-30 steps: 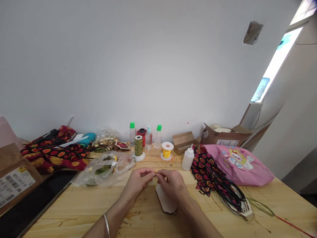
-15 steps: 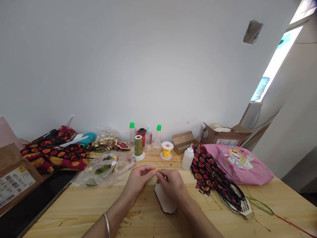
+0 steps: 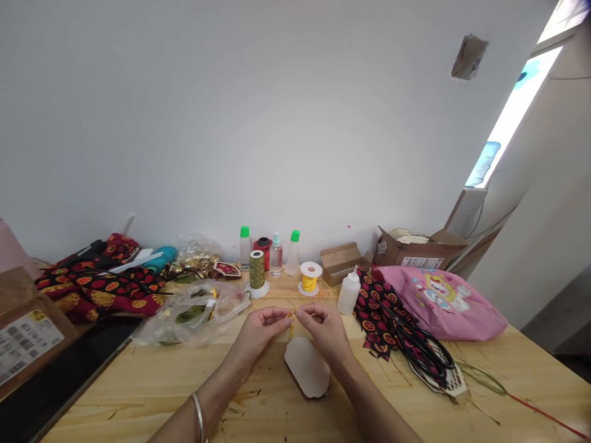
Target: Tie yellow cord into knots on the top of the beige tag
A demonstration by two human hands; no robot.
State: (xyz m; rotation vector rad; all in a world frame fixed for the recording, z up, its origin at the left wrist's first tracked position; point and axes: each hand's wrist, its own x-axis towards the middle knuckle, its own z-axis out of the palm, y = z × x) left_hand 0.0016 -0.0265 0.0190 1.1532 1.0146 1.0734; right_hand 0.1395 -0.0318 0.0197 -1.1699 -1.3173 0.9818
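Note:
Both hands meet over the wooden table, pinching a thin yellow cord [image 3: 291,330] between them. My left hand [image 3: 264,329] is closed on one part of it with thumb and forefinger. Just to its right, my right hand [image 3: 325,332] pinches another part. A short loop of the cord hangs below the fingertips. Under and in front of the hands lies a pale flat wooden piece [image 3: 307,369] with rounded, scalloped ends. Behind the hands stands a white spool of yellow cord [image 3: 309,280]. More cord shows beside my right wrist.
A white squeeze bottle [image 3: 349,293] stands right of the hands, near patterned fabric, black-handled scissors [image 3: 422,351] and a pink bag [image 3: 447,304]. A clear plastic bag [image 3: 194,314] lies left. An olive thread spool [image 3: 257,271] and several bottles stand at the back, by cardboard boxes [image 3: 344,261].
My fingertips have moved slightly apart, and a cord loop now hangs between them. My right hand has lifted and turned a little, leaving more of the wooden piece showing.

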